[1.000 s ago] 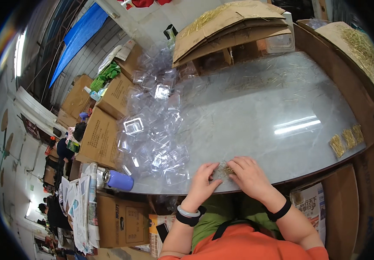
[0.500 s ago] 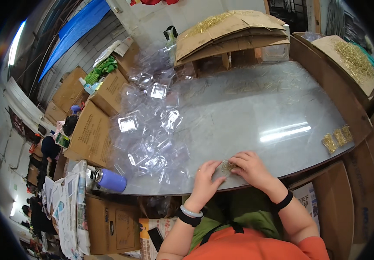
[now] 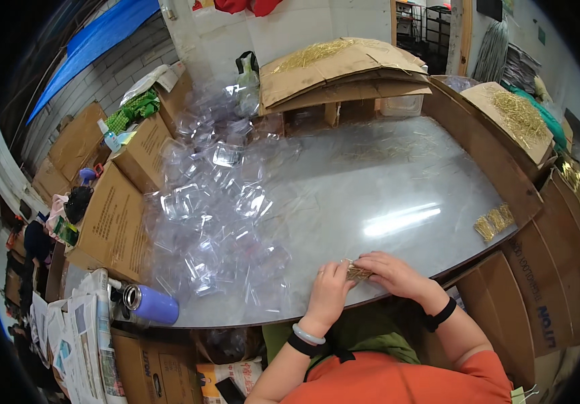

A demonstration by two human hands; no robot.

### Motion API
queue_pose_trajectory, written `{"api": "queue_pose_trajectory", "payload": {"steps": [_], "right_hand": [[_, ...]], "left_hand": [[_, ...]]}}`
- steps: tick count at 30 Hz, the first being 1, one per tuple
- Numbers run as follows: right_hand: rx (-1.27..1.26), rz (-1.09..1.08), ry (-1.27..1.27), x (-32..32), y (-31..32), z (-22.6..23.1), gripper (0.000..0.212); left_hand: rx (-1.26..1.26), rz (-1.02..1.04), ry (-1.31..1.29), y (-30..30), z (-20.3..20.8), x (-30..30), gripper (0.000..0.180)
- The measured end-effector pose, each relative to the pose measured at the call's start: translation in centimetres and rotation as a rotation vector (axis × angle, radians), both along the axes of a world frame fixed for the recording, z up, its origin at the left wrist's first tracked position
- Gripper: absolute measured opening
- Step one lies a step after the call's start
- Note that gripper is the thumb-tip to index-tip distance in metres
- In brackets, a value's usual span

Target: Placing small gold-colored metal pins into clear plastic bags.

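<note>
My left hand (image 3: 328, 291) and my right hand (image 3: 393, 273) meet at the near edge of the grey table (image 3: 371, 182). Between their fingers they pinch a small bundle of thin golden sticks (image 3: 357, 273). Most of the bundle is hidden by the fingers. A big heap of clear plastic packets (image 3: 216, 215) lies just left of my left hand. More small golden bundles (image 3: 495, 222) lie at the table's right edge.
A purple flask (image 3: 150, 304) lies at the near left corner beside folded newspapers (image 3: 81, 337). Cardboard boxes (image 3: 112, 215) line the left side. Cardboard sheets with loose golden sticks (image 3: 330, 64) stand at the back, and another such sheet (image 3: 515, 114) sits at the right.
Both hands have stayed together on the bundle at the table's edge. The view has shifted slightly as my head moved.
</note>
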State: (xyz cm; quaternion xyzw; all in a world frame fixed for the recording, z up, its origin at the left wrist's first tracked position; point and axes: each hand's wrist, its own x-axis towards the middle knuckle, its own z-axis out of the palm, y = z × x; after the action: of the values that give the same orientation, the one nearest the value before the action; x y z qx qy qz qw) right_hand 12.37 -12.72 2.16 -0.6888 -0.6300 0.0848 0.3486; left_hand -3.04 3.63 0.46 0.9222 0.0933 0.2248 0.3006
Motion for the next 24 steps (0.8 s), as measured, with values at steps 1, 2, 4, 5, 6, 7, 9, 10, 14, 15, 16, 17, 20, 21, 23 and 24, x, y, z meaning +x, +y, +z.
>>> {"api": "queue_pose_trajectory", "payload": {"steps": [1, 2, 4, 5, 6, 7, 9, 10, 14, 15, 16, 17, 20, 21, 23, 24], "right_hand": [[-0.006, -0.014, 0.030, -0.1, 0.1, 0.2, 0.052], [-0.012, -0.028, 0.059, -0.2, 0.2, 0.6, 0.052], [-0.024, -0.004, 0.060, 0.1, 0.3, 0.8, 0.051], [-0.028, 0.031, 0.029, 0.5, 0.4, 1.0, 0.049], [-0.030, 0.068, 0.004, 0.8, 0.5, 0.9, 0.047], [-0.020, 0.081, -0.063, 0.8, 0.5, 1.0, 0.045], [0.006, 0.102, -0.195, 0.5, 0.5, 1.4, 0.042], [0.056, 0.037, -0.119, 0.3, 0.4, 1.2, 0.044], [0.174, -0.328, 0.168, -1.8, -1.0, 1.1, 0.052], [0.182, -0.452, 0.229, -2.6, -1.7, 1.2, 0.054], [0.196, -0.504, 0.235, -3.4, -2.4, 0.7, 0.057], [0.210, -0.555, 0.242, -4.4, -3.1, 0.0, 0.060], [0.168, -0.601, 0.185, -6.1, -3.8, -1.0, 0.067], [0.142, -0.598, 0.154, -6.4, -3.7, -1.1, 0.069], [0.153, -0.531, 0.178, -6.2, -2.9, -1.4, 0.070], [0.174, -0.478, 0.229, -6.1, -2.4, -1.2, 0.071]], "left_hand": [[-0.011, 0.006, 0.002, 0.0, 0.3, -0.1, 0.048], [0.049, 0.009, -0.021, 0.0, 0.4, -0.2, 0.050], [0.165, 0.020, -0.062, 0.1, 0.5, -0.5, 0.054], [0.167, -0.001, -0.070, 0.1, 0.5, -0.4, 0.057], [0.169, -0.021, -0.071, 0.2, 0.3, -0.4, 0.061], [0.172, -0.041, -0.072, 0.2, 0.1, -0.3, 0.064], [0.116, -0.120, -0.021, 0.4, -0.4, 0.1, 0.069], [0.090, -0.161, 0.008, 0.5, -0.4, 0.2, 0.072], [0.102, -0.195, 0.032, -0.2, 0.4, 0.9, 0.074], [0.122, -0.200, 0.045, -0.7, 1.0, 1.3, 0.074], [0.140, -0.206, 0.055, -1.1, 1.2, 1.6, 0.074], [0.158, -0.206, 0.052, -1.4, 1.0, 2.0, 0.073], [0.187, -0.215, 0.046, -1.8, 0.3, 2.6, 0.070], [0.185, -0.225, 0.044, -1.7, 0.0, 2.7, 0.069], [0.189, -0.243, 0.049, -1.6, -0.4, 2.8, 0.066], [0.196, -0.247, 0.050, -1.5, -0.5, 2.7, 0.064]]}}
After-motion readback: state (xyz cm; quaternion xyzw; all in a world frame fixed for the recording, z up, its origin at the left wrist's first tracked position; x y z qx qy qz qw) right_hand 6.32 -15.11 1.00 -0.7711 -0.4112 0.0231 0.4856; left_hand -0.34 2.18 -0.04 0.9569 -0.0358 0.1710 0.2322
